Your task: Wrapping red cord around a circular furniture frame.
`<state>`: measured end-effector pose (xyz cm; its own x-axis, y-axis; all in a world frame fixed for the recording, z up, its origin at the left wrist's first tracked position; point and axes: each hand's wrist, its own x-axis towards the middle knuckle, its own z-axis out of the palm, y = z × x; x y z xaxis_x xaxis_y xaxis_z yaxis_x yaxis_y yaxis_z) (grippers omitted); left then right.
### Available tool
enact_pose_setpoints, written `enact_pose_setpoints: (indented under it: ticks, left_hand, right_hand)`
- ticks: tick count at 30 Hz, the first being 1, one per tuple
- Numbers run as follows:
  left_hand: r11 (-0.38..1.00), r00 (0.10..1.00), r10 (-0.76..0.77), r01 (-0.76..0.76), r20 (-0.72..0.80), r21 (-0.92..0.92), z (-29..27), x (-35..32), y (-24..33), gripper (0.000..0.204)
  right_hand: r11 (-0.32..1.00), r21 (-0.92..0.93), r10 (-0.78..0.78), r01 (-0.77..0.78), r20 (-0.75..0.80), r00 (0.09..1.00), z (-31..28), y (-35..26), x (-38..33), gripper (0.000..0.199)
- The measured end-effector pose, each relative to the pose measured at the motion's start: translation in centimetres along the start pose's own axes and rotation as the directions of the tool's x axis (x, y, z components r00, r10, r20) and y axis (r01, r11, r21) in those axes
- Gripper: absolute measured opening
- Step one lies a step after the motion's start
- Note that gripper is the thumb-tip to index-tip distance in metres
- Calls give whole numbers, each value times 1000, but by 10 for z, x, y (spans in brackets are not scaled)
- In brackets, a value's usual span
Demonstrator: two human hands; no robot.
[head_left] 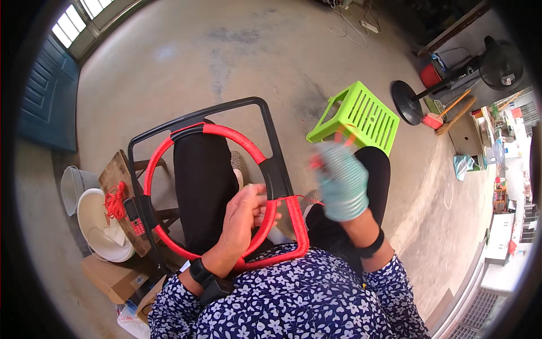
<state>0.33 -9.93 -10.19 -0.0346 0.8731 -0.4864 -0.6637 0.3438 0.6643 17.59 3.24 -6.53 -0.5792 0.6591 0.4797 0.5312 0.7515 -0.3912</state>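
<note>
Across my lap lies a black frame (261,103), a rounded square with an inner ring, much of it wrapped in red cord (297,220). My left hand (241,217), bare, grips the inner ring near the frame's right side, its fingers partly hidden behind the ring. A pale green ribbed glove covers my right hand (341,181), which is raised over my right thigh and blurred. Its fingers look closed on red cord; a taut strand runs from the frame's right bar toward it, and red streaks show by the fingertips.
A green plastic stool (364,116) stands just beyond my right knee. To my left, a wooden stool (116,169) bears a red cord bundle (116,200) and a phone (134,217). Buckets (93,220) and a cardboard box (113,277) sit beside it. A black fan (409,101) is far right.
</note>
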Motion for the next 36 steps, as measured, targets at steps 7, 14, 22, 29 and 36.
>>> enact_pose_setpoints:
  ticks: [7, 14, 22, 29, 36]
  left_hand:
    - [965, 963, 255, -260, -91, -44, -2, 3, -9, 28]
    - [991, 985, 126, -131, -116, -33, -11, 4, -8, 16]
    - [948, 942, 298, -273, -153, 167, 3, 3, -7, 20]
    - [999, 994, -9, 3, -112, -48, -12, 3, -8, 24]
    - [937, 939, -336, 341, 76, -74, -19, 15, -11, 27]
  right_hand:
    - [921, 175, -385, 348, 273, 882, 17, -46, 8, 56]
    - [431, 688, 442, -584, 404, 801, 5, -23, -7, 31]
    - [902, 391, -282, 184, 208, 937, 26, -44, 16, 33]
    - [771, 424, 382, -475, 289, 878, 9, -26, 0, 21]
    - [276, 445, 81, -852, 873, 482, 45, 7, -25, 21]
